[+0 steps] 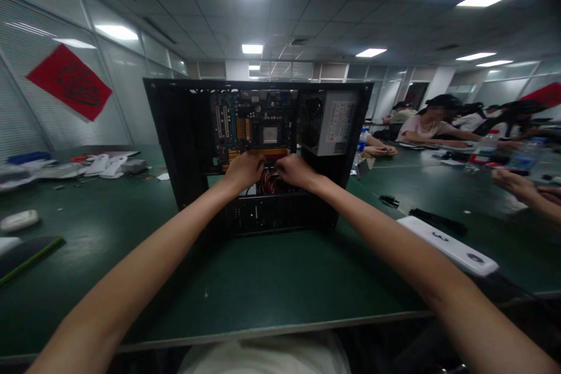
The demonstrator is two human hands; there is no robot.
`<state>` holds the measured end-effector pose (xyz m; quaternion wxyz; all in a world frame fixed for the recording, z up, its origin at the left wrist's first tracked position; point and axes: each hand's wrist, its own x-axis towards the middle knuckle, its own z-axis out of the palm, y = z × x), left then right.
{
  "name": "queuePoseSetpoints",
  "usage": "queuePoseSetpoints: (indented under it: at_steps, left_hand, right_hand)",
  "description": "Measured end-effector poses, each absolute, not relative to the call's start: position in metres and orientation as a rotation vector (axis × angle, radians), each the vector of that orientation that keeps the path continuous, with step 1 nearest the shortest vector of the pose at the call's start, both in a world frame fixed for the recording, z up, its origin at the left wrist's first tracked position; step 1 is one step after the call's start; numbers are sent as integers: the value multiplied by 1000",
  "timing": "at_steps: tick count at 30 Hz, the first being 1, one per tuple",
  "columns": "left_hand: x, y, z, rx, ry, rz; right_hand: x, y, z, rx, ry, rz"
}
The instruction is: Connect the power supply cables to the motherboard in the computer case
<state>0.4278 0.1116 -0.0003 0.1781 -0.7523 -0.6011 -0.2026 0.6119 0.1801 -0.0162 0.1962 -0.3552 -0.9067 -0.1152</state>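
An open black computer case (169, 140) stands in front of me on the green table. Inside it is a motherboard (245, 110) with a square silver processor area (270, 135). My left hand (245, 170) and my right hand (298, 172) reach into the case, at either end of the orange memory slots (276, 153) along the board's lower edge. Both hands have curled fingers; whatever their fingertips pinch is hidden. Just below and between them hangs a bundle of red, yellow and black cables (269, 182). At the upper right sits a grey power supply (339, 125) with a fan.
A white power strip (447, 245) and black cables (438, 222) lie to the right. Paper and plastic scraps (107, 165) and a white mouse (20, 221) are on the left. Bottles (484, 149) stand farther right, near another person's hands (521, 190). Other people sit behind.
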Motion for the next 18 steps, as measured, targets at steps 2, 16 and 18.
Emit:
queuePoseSetpoints:
  at_steps: [2, 16, 18]
  left_hand:
    - [429, 103, 0, -2169, -1655, -613]
    - [429, 55, -36, -2305, -1194, -249]
    - [434, 48, -49, -2167, -1261, -252]
  right_hand:
    - [612, 177, -15, -947, -2525, -330]
    - [743, 111, -29, -7, -2084, -929]
    - [763, 120, -31, -207, -1824, -820]
